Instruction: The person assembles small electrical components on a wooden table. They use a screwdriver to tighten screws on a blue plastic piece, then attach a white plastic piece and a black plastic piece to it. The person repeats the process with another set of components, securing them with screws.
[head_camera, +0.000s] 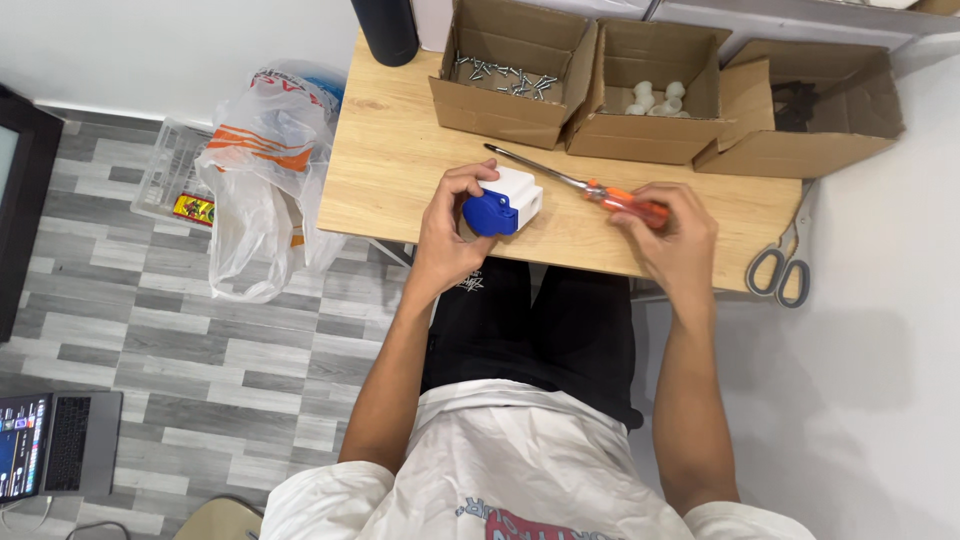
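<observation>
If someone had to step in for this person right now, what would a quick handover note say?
Left hand: gripping the white and blue plastic socket housing on the wooden table.
Right hand: closed around the orange handle of the screwdriver, whose shaft lies on the table, tip pointing toward the boxes.
Supplies: box of screws, box of white plastic parts, a third open box; scissors at the table's right edge.
Done: housing and tool in hand.
Left: the tip is not on the housing yet; no screw picked.

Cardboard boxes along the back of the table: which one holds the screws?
The leftmost box, next to the dark cylinder. Loose metal screws lie in it; the middle box holds small white parts, and the right box lies open on its side.
</observation>
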